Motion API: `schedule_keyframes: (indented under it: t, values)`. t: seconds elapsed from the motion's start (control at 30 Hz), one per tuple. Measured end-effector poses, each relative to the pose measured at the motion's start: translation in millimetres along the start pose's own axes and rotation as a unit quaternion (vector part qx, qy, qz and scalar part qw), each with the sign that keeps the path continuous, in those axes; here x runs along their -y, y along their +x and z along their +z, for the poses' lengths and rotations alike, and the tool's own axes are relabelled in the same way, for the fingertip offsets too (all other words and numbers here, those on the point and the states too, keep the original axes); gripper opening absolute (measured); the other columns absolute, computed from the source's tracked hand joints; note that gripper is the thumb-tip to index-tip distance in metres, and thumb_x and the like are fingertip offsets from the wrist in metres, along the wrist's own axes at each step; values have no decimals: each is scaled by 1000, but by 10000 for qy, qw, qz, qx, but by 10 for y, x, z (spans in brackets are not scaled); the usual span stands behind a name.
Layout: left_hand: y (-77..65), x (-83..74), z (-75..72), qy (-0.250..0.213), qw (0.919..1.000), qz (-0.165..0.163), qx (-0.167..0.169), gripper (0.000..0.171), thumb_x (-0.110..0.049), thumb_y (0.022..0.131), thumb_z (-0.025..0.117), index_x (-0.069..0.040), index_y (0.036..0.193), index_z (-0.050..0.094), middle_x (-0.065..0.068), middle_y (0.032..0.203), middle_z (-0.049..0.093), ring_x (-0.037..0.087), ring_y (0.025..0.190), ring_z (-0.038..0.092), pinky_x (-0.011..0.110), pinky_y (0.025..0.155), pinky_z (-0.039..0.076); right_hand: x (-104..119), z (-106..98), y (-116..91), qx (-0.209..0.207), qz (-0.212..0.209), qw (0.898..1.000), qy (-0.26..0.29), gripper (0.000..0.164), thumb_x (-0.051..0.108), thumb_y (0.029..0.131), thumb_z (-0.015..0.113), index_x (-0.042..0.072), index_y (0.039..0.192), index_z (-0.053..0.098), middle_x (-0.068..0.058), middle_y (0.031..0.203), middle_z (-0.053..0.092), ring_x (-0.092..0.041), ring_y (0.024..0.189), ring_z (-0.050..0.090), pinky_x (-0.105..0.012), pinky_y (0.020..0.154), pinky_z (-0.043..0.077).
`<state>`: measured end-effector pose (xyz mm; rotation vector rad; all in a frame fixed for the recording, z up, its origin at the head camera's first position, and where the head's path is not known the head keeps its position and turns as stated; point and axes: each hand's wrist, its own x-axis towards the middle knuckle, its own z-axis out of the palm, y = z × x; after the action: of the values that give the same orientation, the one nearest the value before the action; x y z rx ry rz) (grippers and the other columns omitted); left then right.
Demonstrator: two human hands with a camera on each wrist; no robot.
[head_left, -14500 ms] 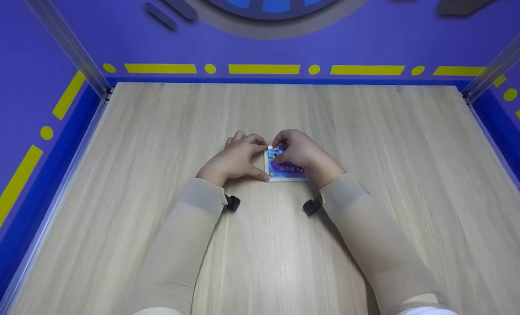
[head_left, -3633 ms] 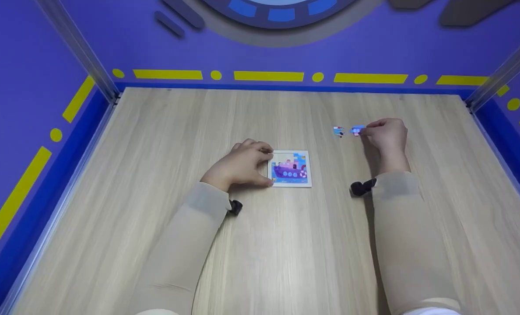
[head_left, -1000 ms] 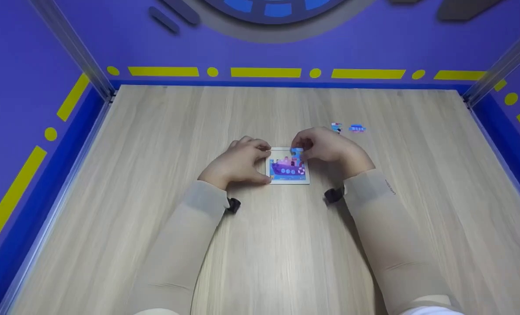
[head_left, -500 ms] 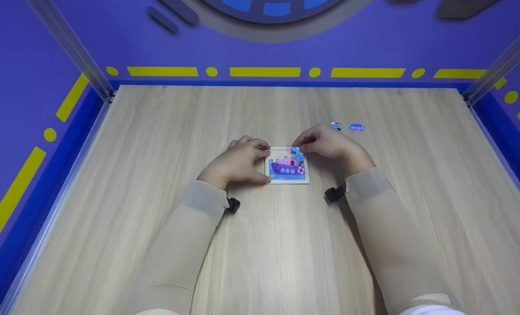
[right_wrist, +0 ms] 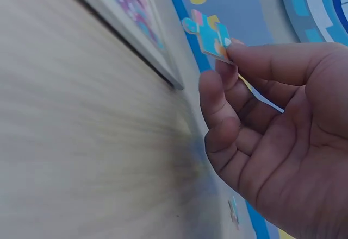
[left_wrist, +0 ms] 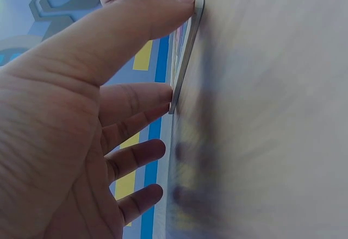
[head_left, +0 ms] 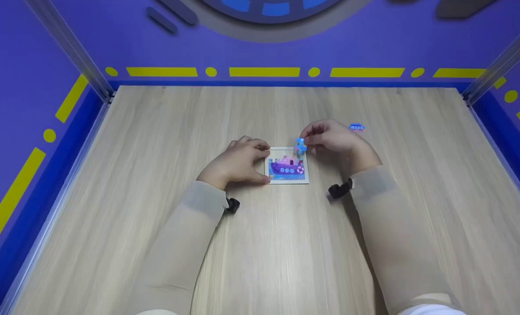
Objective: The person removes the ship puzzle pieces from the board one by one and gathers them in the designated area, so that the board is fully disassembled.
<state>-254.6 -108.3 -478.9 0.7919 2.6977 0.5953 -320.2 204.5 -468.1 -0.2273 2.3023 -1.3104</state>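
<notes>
A square jigsaw tray (head_left: pixel 288 183) with a pale rim lies at mid-table, showing a purple boat over blue water. Bare wood shows along the upper part of its inside. My left hand (head_left: pixel 238 162) holds the tray along its left side, thumb at the near corner and index finger at the far corner; its other fingers spread out. Over the tray's far right corner, my right hand (head_left: pixel 332 138) pinches a blue jigsaw piece (right_wrist: pixel 211 34) between thumb and index finger. The piece is raised and tilted, its knobs pointing toward the tray.
A loose blue and pink jigsaw piece (head_left: pixel 356 127) lies on the wooden table (head_left: pixel 251 245) beyond my right hand. Blue-purple walls (head_left: pixel 260 52) with yellow marks stand at the back and both sides.
My right hand has lifted the blue jigsaw piece from the tray's far right corner and tilted it. That hand now covers the second loose piece. My left hand stays on the tray.
</notes>
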Motion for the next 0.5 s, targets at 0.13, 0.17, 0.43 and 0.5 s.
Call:
schedule_keyframes:
  t: [0.13, 0.17, 0.43, 0.5]
  values:
    - [-5, 1, -6, 26, 10000, 17, 5, 87, -50, 90, 92, -9, 162, 63, 2, 171, 55, 30, 163, 40, 53, 138, 26, -11, -94, -40, -197, 2, 9977, 644, 20, 15, 110, 69, 6, 127, 75, 0, 105, 73, -20, 93, 66, -30, 83, 57]
    - [-5, 2, -7, 47, 10000, 24, -4, 86, -50, 90, 92, -9, 161, 64, 2, 171, 55, 31, 163, 41, 54, 138, 26, -14, -127, -53, -263, -21, 9964, 809, 21, 15, 110, 69, 5, 128, 74, 2, 104, 73, -18, 93, 67, -29, 84, 58]
    - [0, 1, -2, 41, 9999, 50, -129, 75, -48, 89, 95, -14, 152, 74, 2, 169, 58, 30, 163, 43, 52, 137, 29, -107, -445, -176, -950, -266, 9802, 1716, 21, 11, 111, 68, 0, 129, 70, 5, 101, 76, -12, 90, 77, -24, 82, 61]
    - [4, -3, 5, -12, 9999, 38, -144, 73, -48, 88, 96, -15, 150, 75, 2, 169, 59, 30, 163, 43, 52, 137, 29, -173, -529, -220, -1068, -235, 9782, 1767, 22, 12, 112, 68, 1, 131, 70, 5, 104, 77, -13, 93, 78, -23, 85, 63]
